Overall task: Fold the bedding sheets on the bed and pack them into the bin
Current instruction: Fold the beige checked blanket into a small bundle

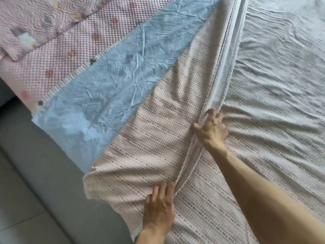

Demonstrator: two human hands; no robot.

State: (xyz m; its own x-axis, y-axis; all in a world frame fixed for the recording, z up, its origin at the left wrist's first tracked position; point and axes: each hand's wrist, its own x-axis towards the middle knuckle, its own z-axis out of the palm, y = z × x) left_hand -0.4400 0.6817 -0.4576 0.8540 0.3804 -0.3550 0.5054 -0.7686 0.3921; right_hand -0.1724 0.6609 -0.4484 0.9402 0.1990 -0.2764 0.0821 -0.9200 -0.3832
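Observation:
A pink checked sheet (158, 131) with rows of small dark star marks lies spread across the bed, one part folded over so that its white hemmed edges run in a long line up the middle. My right hand (212, 128) grips these edges at mid-length, thumb on one side and curled fingers on the other. My left hand (161, 205) lies flat on the sheet near the lower end of the same edges, fingers straight and pressing the cloth down. A creased light blue sheet (109, 81) lies under the pink one to the left. No bin is in view.
A pink dotted mattress cover (58, 57) and a quilted pink blanket (35, 20) lie at the upper left. The grey bed frame (44, 164) and tiled floor (15, 217) run along the left side. A beaded mat edge (73, 76) borders the blue sheet.

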